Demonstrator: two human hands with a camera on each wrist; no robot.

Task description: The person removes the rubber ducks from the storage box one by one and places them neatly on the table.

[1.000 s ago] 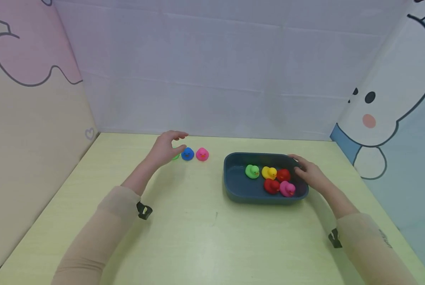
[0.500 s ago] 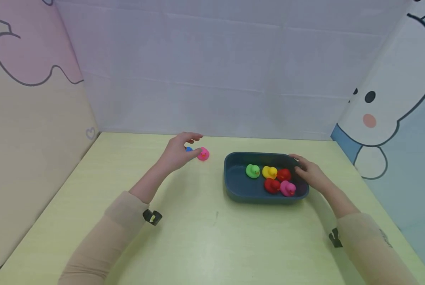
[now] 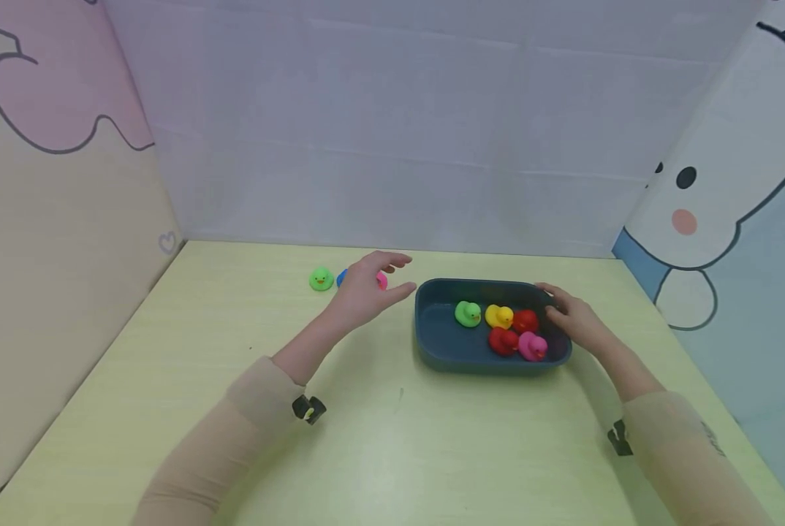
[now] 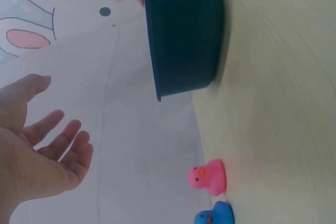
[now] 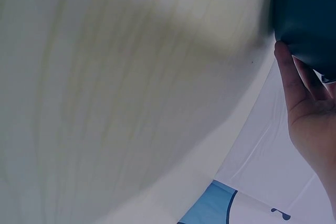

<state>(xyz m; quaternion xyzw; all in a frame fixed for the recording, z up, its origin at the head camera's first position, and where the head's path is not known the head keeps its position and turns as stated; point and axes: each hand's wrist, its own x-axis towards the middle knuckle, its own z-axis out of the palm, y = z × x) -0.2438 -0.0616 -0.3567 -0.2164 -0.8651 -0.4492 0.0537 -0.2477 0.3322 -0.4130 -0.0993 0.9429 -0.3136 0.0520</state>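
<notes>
My left hand [image 3: 368, 291] hovers just left of the dark blue plastic bin [image 3: 458, 365], thumb and fingers spread with nothing between them. Behind that hand, a blue rubber duck [image 3: 342, 277] and a pink rubber duck [image 3: 382, 280] are partly hidden; a green rubber duck [image 3: 321, 278] stands to their left. At the bin's right end, my right hand [image 3: 579, 321] grips the rim and wall. Inside lie a green duck [image 3: 468, 314], a yellow duck [image 3: 498, 316], two red ducks [image 3: 503, 341] and a pink duck [image 3: 533, 346].
The pale wooden table [image 3: 379, 446] has a white cloth wall [image 3: 392, 146] behind it. Printed side panels stand left and right, with a cartoon rabbit [image 3: 702, 197] on the right one.
My left hand has moved right, past the row of three ducks toward the bin, uncovering the green one. The right hand and the bin have stayed in place.
</notes>
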